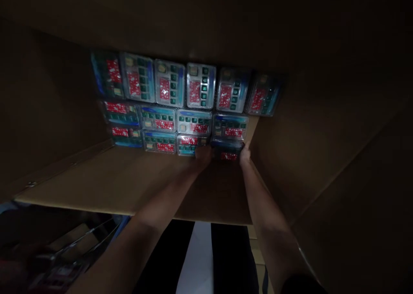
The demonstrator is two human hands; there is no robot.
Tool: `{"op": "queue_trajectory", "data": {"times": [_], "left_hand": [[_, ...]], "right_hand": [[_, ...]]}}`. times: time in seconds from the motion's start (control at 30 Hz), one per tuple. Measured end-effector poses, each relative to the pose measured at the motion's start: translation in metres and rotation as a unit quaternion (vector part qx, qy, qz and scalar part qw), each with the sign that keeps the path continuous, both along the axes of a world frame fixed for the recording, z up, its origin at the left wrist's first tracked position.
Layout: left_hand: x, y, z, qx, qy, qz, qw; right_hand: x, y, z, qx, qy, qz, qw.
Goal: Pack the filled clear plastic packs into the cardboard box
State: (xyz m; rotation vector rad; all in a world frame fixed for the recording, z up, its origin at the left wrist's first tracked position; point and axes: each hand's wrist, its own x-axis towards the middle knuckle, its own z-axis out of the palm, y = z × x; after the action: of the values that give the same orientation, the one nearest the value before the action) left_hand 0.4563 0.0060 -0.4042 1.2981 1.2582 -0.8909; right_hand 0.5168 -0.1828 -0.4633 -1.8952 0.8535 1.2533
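We are reaching deep into a large cardboard box [129,186], and the light is so poor that much of what lies inside is hard to read. Our left hand [202,155] and right hand [244,154] sit at either end of one clear plastic package [227,150] at the bottom of the box, in the nearest row at its right end, close against the box's right wall; both hands touch it and seem to grip its sides, though the fingers are lost in shadow and we cannot say for sure how tightly they close. The package itself is dim, with only a red label and a dark body showing. Beside and beyond it lie the other packages [180,100], laid flat in rows that cover the floor of the box, each with a red label and small green squares under clear plastic; the farthest corners blur out. The box walls rise dark on every side and its upper part is black. Below the near flap [80,173] we make out dark clothing, a pale strip of floor [195,259], and blurred metal clutter [64,255] at lower left.
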Motion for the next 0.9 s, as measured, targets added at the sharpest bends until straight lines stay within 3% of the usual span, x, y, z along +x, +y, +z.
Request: {"op": "queue_trajectory", "data": {"times": [0.07,0.17,0.27,0.37,0.43,0.47,0.53,0.6,0.7,0.8,0.9], "left_hand": [[0.004,0.003,0.019,0.021,-0.010,-0.084,0.996],[0.003,0.007,0.068,0.020,-0.032,-0.183,0.982],[-0.008,0.006,0.137,0.021,-0.052,-0.266,0.962],[-0.035,0.000,0.215,0.040,-0.088,-0.321,0.942],[-0.066,-0.006,0.266,0.054,-0.104,-0.350,0.930],[-0.084,-0.009,0.290,0.055,-0.095,-0.407,0.907],[-0.124,-0.017,0.334,-0.028,-0.006,-0.454,0.890],[-0.162,-0.026,0.373,-0.053,0.007,-0.437,0.898],[-0.201,-0.039,0.424,0.016,0.028,-0.364,0.931],[-0.227,-0.042,0.474,0.028,0.034,-0.212,0.976],[-0.261,-0.039,0.521,0.029,0.023,-0.028,0.999]], "right_hand": [[0.001,0.006,0.022,-0.049,-0.024,0.016,0.998],[0.003,0.020,0.079,-0.090,-0.077,0.052,0.992],[-0.003,0.040,0.158,-0.061,-0.136,0.110,0.983],[-0.030,0.058,0.244,0.002,-0.171,0.169,0.971],[-0.060,0.064,0.299,0.056,-0.167,0.247,0.953],[-0.077,0.066,0.325,0.085,-0.155,0.297,0.938],[-0.112,0.066,0.373,0.142,-0.150,0.373,0.905],[-0.137,0.063,0.417,0.211,-0.154,0.441,0.858],[-0.143,0.054,0.477,0.283,-0.145,0.571,0.757],[-0.113,0.040,0.522,0.238,-0.101,0.697,0.669],[-0.066,0.024,0.541,0.157,-0.081,0.746,0.642]]}}
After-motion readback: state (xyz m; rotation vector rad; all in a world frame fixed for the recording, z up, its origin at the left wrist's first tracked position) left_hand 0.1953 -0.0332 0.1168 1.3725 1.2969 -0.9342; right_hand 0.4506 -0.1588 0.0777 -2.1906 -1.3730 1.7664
